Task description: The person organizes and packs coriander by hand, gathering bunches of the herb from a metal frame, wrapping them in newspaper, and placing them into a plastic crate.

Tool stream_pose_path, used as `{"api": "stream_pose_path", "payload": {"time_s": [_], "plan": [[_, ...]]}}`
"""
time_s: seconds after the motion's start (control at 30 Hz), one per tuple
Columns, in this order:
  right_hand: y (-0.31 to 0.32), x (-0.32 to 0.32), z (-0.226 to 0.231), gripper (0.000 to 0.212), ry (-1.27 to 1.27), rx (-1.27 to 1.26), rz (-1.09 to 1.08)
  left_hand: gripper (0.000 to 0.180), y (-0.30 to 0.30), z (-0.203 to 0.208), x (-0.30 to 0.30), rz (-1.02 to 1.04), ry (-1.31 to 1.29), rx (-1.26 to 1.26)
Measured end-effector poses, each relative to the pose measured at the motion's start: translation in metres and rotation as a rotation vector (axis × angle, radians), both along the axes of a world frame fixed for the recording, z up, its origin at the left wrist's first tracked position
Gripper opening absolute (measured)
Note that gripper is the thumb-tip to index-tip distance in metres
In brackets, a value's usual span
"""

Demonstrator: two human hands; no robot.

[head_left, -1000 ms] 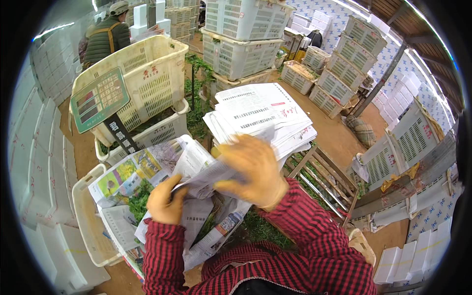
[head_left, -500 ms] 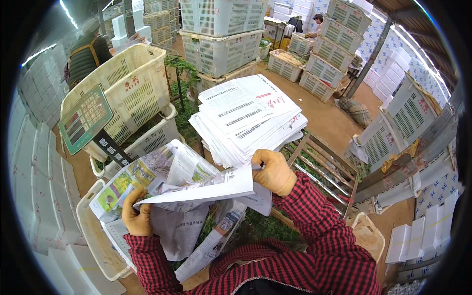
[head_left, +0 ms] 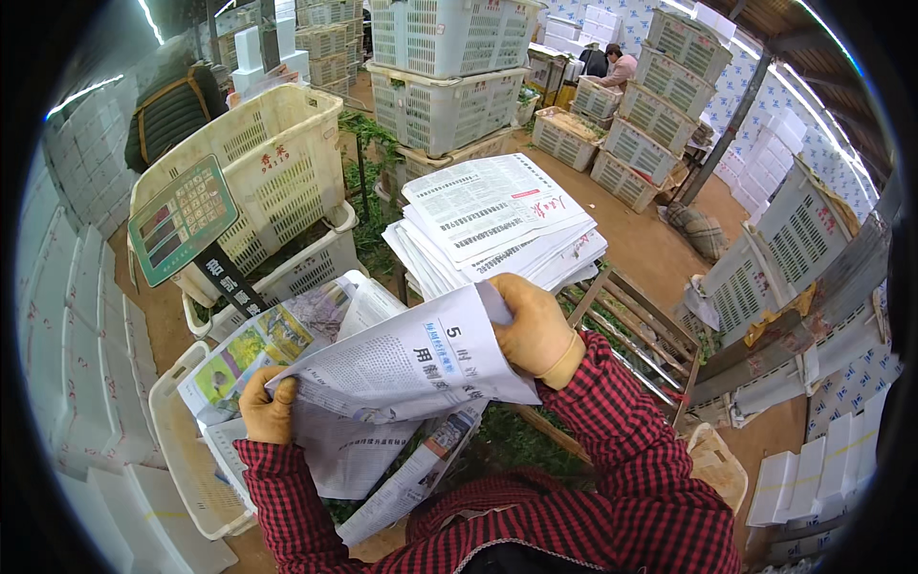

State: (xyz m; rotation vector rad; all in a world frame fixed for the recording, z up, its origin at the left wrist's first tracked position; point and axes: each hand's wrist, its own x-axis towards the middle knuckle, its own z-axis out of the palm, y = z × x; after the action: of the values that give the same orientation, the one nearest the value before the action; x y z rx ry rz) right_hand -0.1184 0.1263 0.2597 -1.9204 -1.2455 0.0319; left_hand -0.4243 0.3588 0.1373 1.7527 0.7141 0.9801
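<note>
Both my hands wear yellowish-tan gloves. A newspaper sheet (head_left: 402, 359) is stretched between them, its printed side tilted toward me. My left hand (head_left: 268, 407) is closed on the sheet's lower left corner, while my right hand (head_left: 535, 330) grips its upper right end with the thumb hidden. Below the sheet stands a pale plastic crate (head_left: 177, 464) lined with more newspaper (head_left: 421, 474), some with colour pictures. Green leaves show between the lining sheets. Just beyond my right hand lies a thick stack of newspapers (head_left: 497, 206).
A scale's green display panel (head_left: 184, 220) stands at left before large crates (head_left: 287, 172). Stacked crates (head_left: 445, 105) rise behind the newspaper stack. A metal rack (head_left: 636, 340) is at right. White foam boxes (head_left: 86, 364) line the left wall. Two people are farther back.
The held newspaper has turned from nearly edge-on so its printed face shows. My right hand has risen slightly and rolled over; my left keeps its corner. The whole view has shifted a little.
</note>
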Motion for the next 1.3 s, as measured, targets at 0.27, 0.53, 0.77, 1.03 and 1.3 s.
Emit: {"api": "stream_pose_path", "payload": {"time_s": [0.27, 0.53, 0.77, 1.03, 1.3], "plan": [[-0.016, -0.001, 0.02, 0.027, -0.514, 0.239, 0.154, 0.05, -0.012, 0.035, -0.007, -0.116, -0.004, 0.056], [-0.049, 0.017, 0.057, 0.045, 0.013, 0.347, 0.172, 0.031, -0.032, 0.073, -0.023, -0.028, -0.041, 0.333], [-0.048, 0.133, 0.075, 0.028, -0.164, -0.004, -0.507, 0.037, 0.033, 0.059, -0.095, 0.254, -0.155, 0.032], [-0.045, 0.417, -0.024, 0.05, -0.739, -1.157, -0.591, 0.054, 0.003, -0.118, -0.112, 0.577, -0.535, -1.007], [-0.069, 0.43, -0.178, 0.051, 0.259, -0.359, -0.933, 0.041, -0.147, -0.159, -0.056, 0.772, 0.779, -0.445]]}}
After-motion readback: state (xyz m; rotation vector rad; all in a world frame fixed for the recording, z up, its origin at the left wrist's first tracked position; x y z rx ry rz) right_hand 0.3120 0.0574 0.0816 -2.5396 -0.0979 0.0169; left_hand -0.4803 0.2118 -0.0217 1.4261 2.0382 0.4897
